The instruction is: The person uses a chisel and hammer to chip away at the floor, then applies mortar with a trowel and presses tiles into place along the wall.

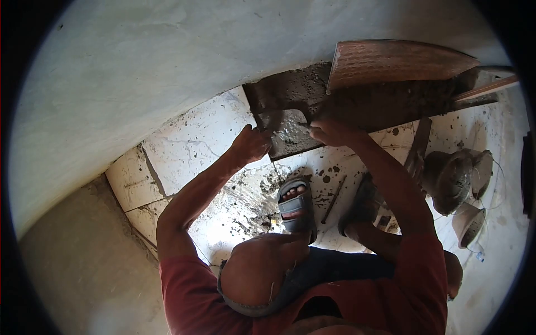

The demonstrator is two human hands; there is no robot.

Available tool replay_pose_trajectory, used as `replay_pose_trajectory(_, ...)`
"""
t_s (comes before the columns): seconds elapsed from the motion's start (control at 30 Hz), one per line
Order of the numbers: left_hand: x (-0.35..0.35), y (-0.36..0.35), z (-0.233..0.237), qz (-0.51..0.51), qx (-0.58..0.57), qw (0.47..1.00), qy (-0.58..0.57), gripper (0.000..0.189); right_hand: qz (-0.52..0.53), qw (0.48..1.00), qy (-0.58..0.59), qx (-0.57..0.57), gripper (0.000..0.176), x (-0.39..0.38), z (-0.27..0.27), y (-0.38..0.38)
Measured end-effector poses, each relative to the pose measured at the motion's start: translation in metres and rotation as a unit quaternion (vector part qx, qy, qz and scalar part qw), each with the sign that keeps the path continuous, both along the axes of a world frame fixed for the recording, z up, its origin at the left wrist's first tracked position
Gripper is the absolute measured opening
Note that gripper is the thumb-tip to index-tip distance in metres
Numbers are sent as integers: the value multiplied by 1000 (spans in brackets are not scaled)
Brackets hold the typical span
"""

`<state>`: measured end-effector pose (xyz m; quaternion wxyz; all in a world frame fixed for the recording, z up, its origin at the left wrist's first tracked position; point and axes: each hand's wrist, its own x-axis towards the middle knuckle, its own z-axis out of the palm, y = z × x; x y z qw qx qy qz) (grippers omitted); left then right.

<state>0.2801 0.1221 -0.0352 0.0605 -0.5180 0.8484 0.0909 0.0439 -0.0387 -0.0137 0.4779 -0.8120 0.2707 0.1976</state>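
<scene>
In the head view, my left hand is closed, its fingers curled at the edge of a white floor tile. Whatever may be in those fingers is too dark to make out. My right hand is closed at the right edge of a flat grey, mortar-smeared piece that looks like a trowel blade. No handle shows. The piece lies between my two hands, over a strip of dark wet mortar along the wall.
A brown tile panel leans on the wall. To the right, several mortar-stained buckets stand beside a wooden board. A thin stick lies between my sandals. Mortar splashes cover the laid tiles.
</scene>
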Motion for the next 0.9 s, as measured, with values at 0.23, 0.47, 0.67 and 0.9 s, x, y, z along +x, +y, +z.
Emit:
replay_pose_trajectory(0.23, 0, 2, -3, 16, -52, 997, 56, 15, -10, 1000, -12, -27, 41, 28, -9, -4)
replay_pose_trajectory(0.47, -1, -1, 1, 13, 16, 1000, 12, 15, -83, 996, -7, -15, 41, 73, 1, -8)
replay_pose_trajectory(0.67, -1, 0, 2, 2, -15, 1000, -2, 17, -97, 987, 67, 107, 41, 51, 9, -12)
replay_pose_trajectory(0.9, 0, 0, 1, 10, -8, 1000, 17, 16, -169, 982, -30, -77, 40, -1, -3, 12)
